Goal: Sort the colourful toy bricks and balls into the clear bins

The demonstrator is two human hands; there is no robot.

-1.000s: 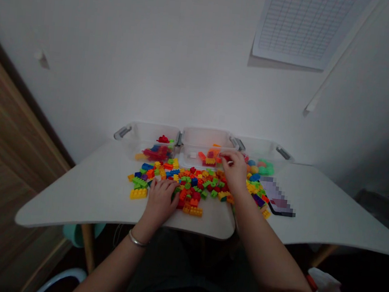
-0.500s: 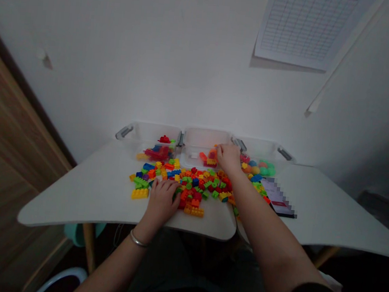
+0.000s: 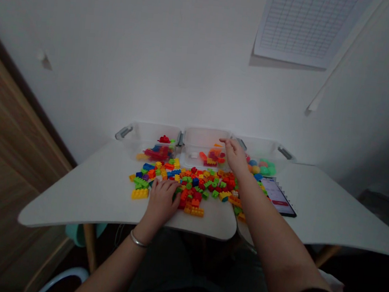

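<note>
Colourful toy building bricks (image 3: 196, 181) lie in a spread pile on the white table. My left hand (image 3: 163, 199) rests at the near left edge of this pile, its fingers apart and touching bricks; what lies under the palm is hidden. Over the right side of the clear middle box (image 3: 205, 138), my right hand (image 3: 236, 157) hovers with fingers stretched out and nothing visible in them. Inside that box are several orange, red and yellow bricks (image 3: 211, 158), just left of the right hand.
A clear left box (image 3: 149, 131) holds red, blue and yellow pieces. The clear right box (image 3: 261, 146) contains round coloured pieces (image 3: 264, 169). A tablet or phone (image 3: 277, 195) lies right of the pile. Behind the boxes rises a wall (image 3: 188, 72).
My right hand has lifted slightly and moved right, its fingers now straightened. More bricks in the middle box have come into sight. My left hand has stayed in place.
</note>
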